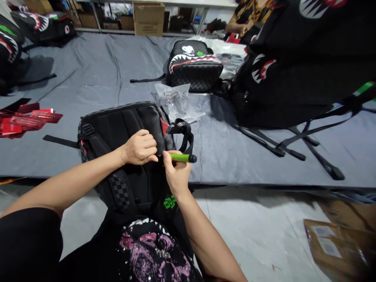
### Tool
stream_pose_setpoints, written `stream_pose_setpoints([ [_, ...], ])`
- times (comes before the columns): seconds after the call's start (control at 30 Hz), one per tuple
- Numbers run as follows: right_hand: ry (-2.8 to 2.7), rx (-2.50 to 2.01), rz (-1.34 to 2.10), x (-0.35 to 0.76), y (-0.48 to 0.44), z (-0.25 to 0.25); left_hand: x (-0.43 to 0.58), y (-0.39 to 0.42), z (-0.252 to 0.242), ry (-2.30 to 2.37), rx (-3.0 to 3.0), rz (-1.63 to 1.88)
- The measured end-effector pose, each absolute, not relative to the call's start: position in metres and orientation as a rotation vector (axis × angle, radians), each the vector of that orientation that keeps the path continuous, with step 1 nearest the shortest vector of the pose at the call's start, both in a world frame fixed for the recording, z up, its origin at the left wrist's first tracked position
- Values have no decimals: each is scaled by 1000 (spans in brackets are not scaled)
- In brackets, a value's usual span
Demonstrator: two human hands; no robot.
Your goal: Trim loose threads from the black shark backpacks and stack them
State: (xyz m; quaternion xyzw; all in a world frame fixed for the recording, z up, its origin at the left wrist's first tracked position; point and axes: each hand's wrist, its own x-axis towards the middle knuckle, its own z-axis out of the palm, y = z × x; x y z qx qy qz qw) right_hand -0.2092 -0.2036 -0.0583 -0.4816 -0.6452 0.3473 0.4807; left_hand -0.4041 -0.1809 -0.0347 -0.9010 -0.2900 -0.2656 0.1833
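A black backpack [117, 129] with grey checkered trim lies back-side up in front of me, half on the grey-covered platform [88, 78]. My left hand [140, 148] is curled on the backpack's middle, its fingers pinching something small I cannot make out. My right hand [175, 172] is closed round a green tool with a black tip [183, 158], held level just right of the left fingertips. The bag's top handle [185, 135] loops beside the tool.
A shark-mouth backpack [194, 64] stands further back, with clear plastic bags [176, 100] before it. A pile of black backpacks [299, 66] with trailing straps fills the right. Red tags [25, 119] lie left. Cardboard [340, 239] rests on the floor. Another person [249, 15] sits far back.
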Motion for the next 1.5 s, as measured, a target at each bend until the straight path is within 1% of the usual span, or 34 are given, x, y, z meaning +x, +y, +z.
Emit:
stream_pose_setpoints([
  [0.13, -1574, -1149, 809, -206, -208, -64, -419, -155, -26, -780, -2555, -481],
  [0.2, -1649, -1060, 774, -207, -218, -67, -425, -145, -20, -778, -2480, -454],
  [0.27, -1717, -971, 646, -210, -231, -69, -427, -147, -9, -770, -2379, -496],
  [0.4, -1721, -714, 286, -205, -253, -58, -416, -197, 29, -803, -2141, -582],
  [0.53, -1849, -436, 12, -169, -247, -31, -388, -266, 67, -1017, -1964, -623],
  [0.63, -1886, -382, -58, -142, -231, -21, -362, -295, 67, -1314, -1952, -614],
  [0.73, -1918, -320, -106, -135, -227, -29, -346, -300, 41, -1578, -2055, -529],
  [0.83, -1995, -342, -58, -147, -231, -44, -350, -291, 19, -1676, -2290, -414],
  [0.93, -2001, -407, 64, -166, -233, -48, -365, -282, 22, -1605, -2488, -398],
  [1.03, -2035, -434, 75, -182, -229, -42, -380, -274, 38, -1631, -2363, -573],
  [1.1, -2050, -458, 102, -190, -228, -38, -388, -260, 44, -1748, -2284, -582],
  [1.2, -2014, -501, 253, -198, -231, -40, -395, -229, 38, -1894, -2350, -381],
  [1.27, -1988, -511, 372, -200, -234, -47, -397, -207, 27, -1913, -2381, -279],
  [1.37, -2000, -519, 456, -195, -234, -57, -395, -186, 11, -1863, -2397, -228],
  [1.5, -2070, -537, 467, -185, -223, -63, -390, -187, 4, -1757, -2435, -185],
])
